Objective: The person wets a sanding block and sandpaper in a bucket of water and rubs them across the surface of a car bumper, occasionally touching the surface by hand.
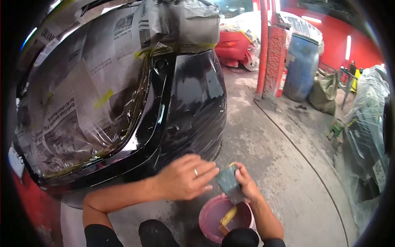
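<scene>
My right hand [247,183] grips a dark grey sanding sheet [228,184] wrapped around a yellowish pad, held just above a pink bowl [210,214]. My left hand [187,177], a ring on one finger, reaches across with fingers extended and touches the sheet's left edge. Inside the bowl lies a yellow sponge piece [228,215]. Both hands hover in front of the lower edge of a glossy black car bumper [193,103].
Newspaper and plastic [90,90] held by yellow tape mask the car above the bumper. A concrete floor [267,144] stretches right. A red pillar [263,45], a blue barrel [302,68], a sack and a plastic-covered vehicle [368,123] stand behind.
</scene>
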`<control>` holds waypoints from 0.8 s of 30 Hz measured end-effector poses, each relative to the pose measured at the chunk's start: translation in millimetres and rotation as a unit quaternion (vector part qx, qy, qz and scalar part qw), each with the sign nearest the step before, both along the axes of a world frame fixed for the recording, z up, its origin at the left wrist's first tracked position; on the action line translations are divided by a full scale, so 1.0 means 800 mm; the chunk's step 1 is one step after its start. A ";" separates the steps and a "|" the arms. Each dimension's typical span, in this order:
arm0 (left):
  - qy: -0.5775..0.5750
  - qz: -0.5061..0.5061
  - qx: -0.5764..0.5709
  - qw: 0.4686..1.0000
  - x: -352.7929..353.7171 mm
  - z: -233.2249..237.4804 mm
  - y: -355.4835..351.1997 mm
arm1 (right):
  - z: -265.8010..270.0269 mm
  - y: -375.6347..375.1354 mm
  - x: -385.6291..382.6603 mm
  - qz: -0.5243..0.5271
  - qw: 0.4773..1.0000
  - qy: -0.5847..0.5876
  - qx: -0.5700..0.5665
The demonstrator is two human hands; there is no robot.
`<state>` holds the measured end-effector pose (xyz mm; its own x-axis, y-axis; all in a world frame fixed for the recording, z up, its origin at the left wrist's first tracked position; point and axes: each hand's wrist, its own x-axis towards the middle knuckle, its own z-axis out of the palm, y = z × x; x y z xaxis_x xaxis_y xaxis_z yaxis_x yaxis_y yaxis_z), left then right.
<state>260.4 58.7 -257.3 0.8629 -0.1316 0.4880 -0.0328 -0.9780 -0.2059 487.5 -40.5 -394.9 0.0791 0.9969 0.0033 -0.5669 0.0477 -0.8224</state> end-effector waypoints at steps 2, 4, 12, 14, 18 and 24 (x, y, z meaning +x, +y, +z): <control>0.052 0.108 -0.127 0.985 0.014 -0.054 -0.026 | -0.018 -0.006 0.002 0.100 0.994 -0.005 -0.051; 0.084 0.184 -0.322 0.925 0.031 -0.133 -0.040 | -0.072 0.003 0.000 0.146 0.988 -0.046 -0.021; 0.066 0.370 -0.536 0.756 0.062 -0.290 -0.077 | -0.163 0.003 0.040 0.350 0.932 -0.084 -0.050; 0.101 0.424 -0.533 0.725 0.067 -0.275 -0.091 | -0.154 -0.006 0.046 0.336 0.907 -0.256 0.011; 0.003 0.405 -0.646 0.647 0.061 -0.299 -0.088 | -0.189 0.005 0.046 0.292 0.923 -0.247 0.035; -0.152 0.240 -0.816 0.503 0.048 -0.381 -0.086 | -0.217 0.020 0.063 0.393 0.884 -0.246 -0.065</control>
<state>298.6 -10.4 -562.0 0.4566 0.8469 -0.2723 0.0778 0.2669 0.9606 538.0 -24.3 -568.3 -0.6176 0.7374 -0.2736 0.0442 -0.3147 -0.9481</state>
